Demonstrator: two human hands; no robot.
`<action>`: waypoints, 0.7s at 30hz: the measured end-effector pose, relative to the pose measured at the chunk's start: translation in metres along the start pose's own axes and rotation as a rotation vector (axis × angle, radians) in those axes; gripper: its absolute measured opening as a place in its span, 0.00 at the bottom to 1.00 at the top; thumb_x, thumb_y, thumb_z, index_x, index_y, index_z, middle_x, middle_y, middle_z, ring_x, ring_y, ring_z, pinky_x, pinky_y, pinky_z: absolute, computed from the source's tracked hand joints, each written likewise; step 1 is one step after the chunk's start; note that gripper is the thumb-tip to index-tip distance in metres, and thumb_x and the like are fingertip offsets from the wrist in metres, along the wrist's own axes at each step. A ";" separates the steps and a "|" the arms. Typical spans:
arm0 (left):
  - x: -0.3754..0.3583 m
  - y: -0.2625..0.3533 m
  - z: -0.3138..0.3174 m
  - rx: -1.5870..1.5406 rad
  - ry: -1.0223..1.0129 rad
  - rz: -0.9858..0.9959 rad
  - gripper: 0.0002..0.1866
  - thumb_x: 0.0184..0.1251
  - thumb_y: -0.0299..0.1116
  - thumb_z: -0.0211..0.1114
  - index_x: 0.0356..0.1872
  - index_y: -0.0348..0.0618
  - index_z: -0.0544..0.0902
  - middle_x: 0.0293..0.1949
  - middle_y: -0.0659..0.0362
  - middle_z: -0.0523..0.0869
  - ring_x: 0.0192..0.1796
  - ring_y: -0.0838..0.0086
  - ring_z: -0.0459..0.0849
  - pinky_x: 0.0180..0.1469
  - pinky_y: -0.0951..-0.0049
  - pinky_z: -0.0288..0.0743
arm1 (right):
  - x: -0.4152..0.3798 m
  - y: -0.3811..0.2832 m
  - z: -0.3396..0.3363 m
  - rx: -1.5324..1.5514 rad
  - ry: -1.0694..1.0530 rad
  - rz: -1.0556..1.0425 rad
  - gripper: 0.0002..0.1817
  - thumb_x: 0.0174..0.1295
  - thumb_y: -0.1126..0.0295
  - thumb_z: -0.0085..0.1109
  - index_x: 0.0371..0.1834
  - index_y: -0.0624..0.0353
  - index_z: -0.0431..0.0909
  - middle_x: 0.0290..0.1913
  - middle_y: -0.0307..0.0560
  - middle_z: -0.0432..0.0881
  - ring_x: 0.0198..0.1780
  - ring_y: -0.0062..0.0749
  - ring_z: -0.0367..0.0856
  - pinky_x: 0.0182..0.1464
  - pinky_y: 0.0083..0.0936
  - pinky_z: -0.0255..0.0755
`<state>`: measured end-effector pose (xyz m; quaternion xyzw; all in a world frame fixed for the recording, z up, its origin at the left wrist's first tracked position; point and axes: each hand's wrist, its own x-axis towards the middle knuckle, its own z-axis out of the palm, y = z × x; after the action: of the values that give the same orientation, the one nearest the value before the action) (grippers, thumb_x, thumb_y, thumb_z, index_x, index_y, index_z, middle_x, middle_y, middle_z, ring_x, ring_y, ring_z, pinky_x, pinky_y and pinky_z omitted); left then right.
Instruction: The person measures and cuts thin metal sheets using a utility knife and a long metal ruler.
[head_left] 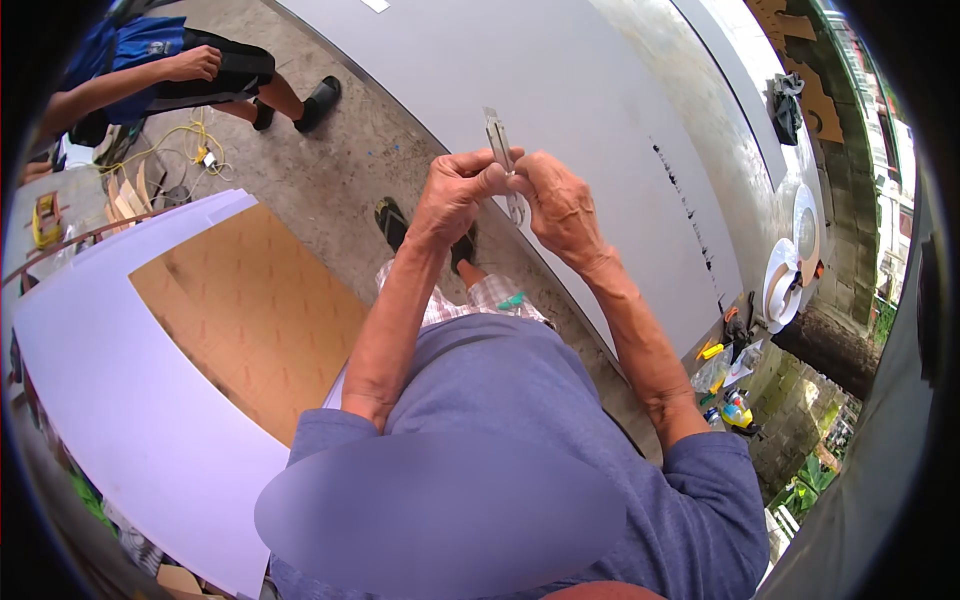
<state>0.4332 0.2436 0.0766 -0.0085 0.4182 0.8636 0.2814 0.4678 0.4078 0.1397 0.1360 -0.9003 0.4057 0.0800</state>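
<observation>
A metal snap-off utility knife (498, 138) points up and away from my body, over the edge of the large grey sheet (590, 120). My left hand (455, 197) is closed on it, the thumb and fingers pinching the knife's body. My right hand (562, 208) is closed too, its fingertips against the knife from the other side. The handle's lower end shows below the fingers. Part of the knife's middle is hidden by both hands.
A brown board (240, 310) lies on white sheets (130, 370) to my left. Another person (170, 75) stands at the upper left, near a yellow cord (190, 135) on the floor. Bottles (738, 408) and a white roll (780, 285) are at the right.
</observation>
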 end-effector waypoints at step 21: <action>0.008 0.002 0.002 -0.096 -0.029 -0.084 0.27 0.59 0.43 0.76 0.51 0.28 0.85 0.42 0.52 0.89 0.44 0.71 0.87 0.49 0.68 0.83 | 0.005 0.011 0.002 0.081 0.013 0.033 0.08 0.62 0.77 0.62 0.40 0.60 0.72 0.32 0.50 0.76 0.35 0.47 0.79 0.35 0.38 0.72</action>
<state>0.4261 0.2480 0.0769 -0.0269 0.3716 0.8700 0.3229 0.4594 0.4120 0.1319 0.1218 -0.8847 0.4440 0.0734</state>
